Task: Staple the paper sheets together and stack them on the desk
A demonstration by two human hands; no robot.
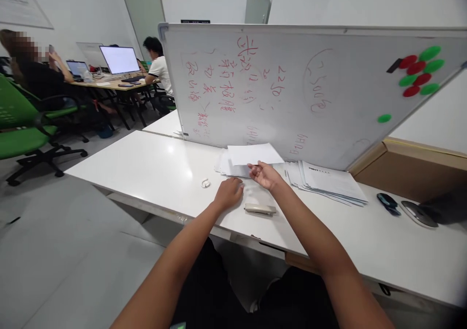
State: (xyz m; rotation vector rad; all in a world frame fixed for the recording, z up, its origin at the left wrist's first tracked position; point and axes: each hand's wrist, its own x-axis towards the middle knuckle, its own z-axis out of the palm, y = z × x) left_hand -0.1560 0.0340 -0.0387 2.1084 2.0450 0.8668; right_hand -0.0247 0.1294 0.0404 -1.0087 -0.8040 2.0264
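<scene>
My right hand (265,175) pinches the near edge of a white paper sheet (257,154), raised a little above the paper stack (224,166) behind it. My left hand (229,193) lies palm down on the white table (146,168), in front of that stack, with its fingers stretched loosely and nothing seen in them. A beige stapler (260,209) sits on the table just below my hands. To the left of my left hand is a small white curved object (206,183), too small to name surely. More printed sheets (328,181) lie fanned out to the right.
A whiteboard (284,91) with red writing and round magnets stands along the table's back. At right are a cardboard box (412,171), a dark teal object (388,203) and a computer mouse (419,214). Two people sit at a desk (113,82) far left, near a green chair (25,134).
</scene>
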